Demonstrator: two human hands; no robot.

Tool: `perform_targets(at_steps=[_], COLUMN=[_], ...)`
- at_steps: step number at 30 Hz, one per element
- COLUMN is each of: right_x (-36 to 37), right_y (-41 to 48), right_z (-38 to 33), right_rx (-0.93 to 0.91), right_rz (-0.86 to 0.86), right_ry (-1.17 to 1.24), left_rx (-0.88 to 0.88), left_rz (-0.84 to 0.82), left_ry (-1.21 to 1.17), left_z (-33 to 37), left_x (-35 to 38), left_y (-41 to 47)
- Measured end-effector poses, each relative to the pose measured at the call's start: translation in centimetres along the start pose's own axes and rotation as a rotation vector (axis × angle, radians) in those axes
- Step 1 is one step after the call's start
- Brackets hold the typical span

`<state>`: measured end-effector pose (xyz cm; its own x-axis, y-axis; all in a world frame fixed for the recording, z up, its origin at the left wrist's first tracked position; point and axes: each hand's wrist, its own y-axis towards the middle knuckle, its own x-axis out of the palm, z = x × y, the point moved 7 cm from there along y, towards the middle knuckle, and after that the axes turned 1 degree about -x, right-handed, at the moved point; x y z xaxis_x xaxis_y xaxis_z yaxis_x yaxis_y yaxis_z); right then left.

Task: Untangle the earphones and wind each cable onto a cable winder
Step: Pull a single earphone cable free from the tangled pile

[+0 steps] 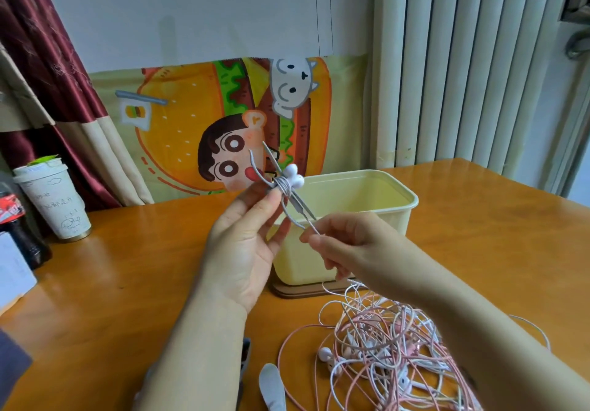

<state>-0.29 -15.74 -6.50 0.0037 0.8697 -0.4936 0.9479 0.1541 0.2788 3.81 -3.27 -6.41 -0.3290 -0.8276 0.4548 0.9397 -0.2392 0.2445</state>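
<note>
My left hand (245, 238) holds up a white bone-shaped cable winder (292, 179) between thumb and fingers, above the table. A grey earphone cable (285, 201) is wrapped around the winder's middle, with loose ends sticking up and hanging down. My right hand (344, 241) pinches the lower end of that grey cable just below and right of the winder. A tangled heap of pink and white earphones (383, 346) lies on the wooden table (127, 267) under my right forearm. Another pale winder (271, 385) lies at the front edge.
A cream plastic tub (367, 196) stands on a brown base behind my hands. At the far left are a paper cup (54, 199), a cola bottle (16, 219) and a white box edge. A dark object (245, 356) lies beside my left forearm. A curtain hangs behind the table.
</note>
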Motion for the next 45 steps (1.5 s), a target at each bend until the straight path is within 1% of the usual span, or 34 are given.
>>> perform_targets(at_steps=[2, 5, 8, 10, 12, 15, 18, 22, 26, 30, 32, 35, 37, 39, 41, 42, 45], right_x=[-0.3, -1.1, -1.7, -2.6, -4.0, -5.7, -6.3, -6.8, -6.9, -6.3, -5.2, -2.8, -1.5, -0.8, -0.2, -0.1, -0.1], right_y=[-0.5, -1.2, -1.8, -2.0, -2.2, -2.5, -2.4, -1.9, -1.6, -0.7, -0.2, 0.3, 0.5, 0.5, 0.4, 0.3, 0.0], right_z=[-1.1, -2.5, -2.8, -3.0, -3.5, -4.7, -4.5, -3.5, -2.9, -1.5, -0.6, 0.4, 0.6, 0.4, 0.0, -0.1, -0.5], right_rx=[-0.039, -0.080, -0.048, -0.046, -0.092, -0.209, -0.252, -0.272, -0.295, -0.243, -0.204, -0.124, -0.082, -0.083, -0.107, -0.113, -0.107], right_rz=[0.015, 0.046, -0.003, 0.023, 0.116, 0.247, 0.255, 0.256, 0.228, 0.241, 0.228, 0.170, 0.132, 0.102, 0.069, 0.055, 0.008], right_ry=[-0.131, -0.273, -0.305, -0.328, -0.414, -0.525, -0.535, -0.432, -0.189, 0.056, 0.178, 0.326, 0.291, 0.148, 0.002, -0.054, -0.109], left_rx=[0.038, 0.107, 0.222, 0.256, 0.237, 0.148, 0.066, 0.008, -0.036, -0.108, -0.149, -0.176, -0.182, -0.185, -0.183, -0.184, -0.185], left_rz=[0.059, 0.072, 0.082, 0.070, 0.033, -0.094, -0.230, -0.317, -0.373, -0.443, -0.470, -0.457, -0.407, -0.276, -0.111, -0.053, 0.022], left_ry=[0.071, 0.264, 0.565, 0.717, 0.819, 0.884, 0.899, 0.822, 0.736, 0.641, 0.509, 0.179, -0.019, -0.159, -0.200, -0.198, -0.172], left_z=[-0.1, -0.1, 0.4, 0.6, 0.3, -0.5, -1.2, -1.3, -0.8, -0.9, -0.9, -0.5, -0.1, 0.1, 0.0, -0.1, -0.4], left_x=[-0.5, -0.5, -0.2, 0.2, 0.6, 1.3, 2.0, 2.3, 2.1, 1.6, 1.8, 2.1, 1.8, 1.1, 0.0, -0.4, -1.1], left_y=[0.0, -0.1, -0.4, -0.6, -0.6, -0.7, -1.0, -1.3, -1.5, -1.9, -2.1, -1.9, -1.3, -0.7, -0.2, -0.1, 0.1])
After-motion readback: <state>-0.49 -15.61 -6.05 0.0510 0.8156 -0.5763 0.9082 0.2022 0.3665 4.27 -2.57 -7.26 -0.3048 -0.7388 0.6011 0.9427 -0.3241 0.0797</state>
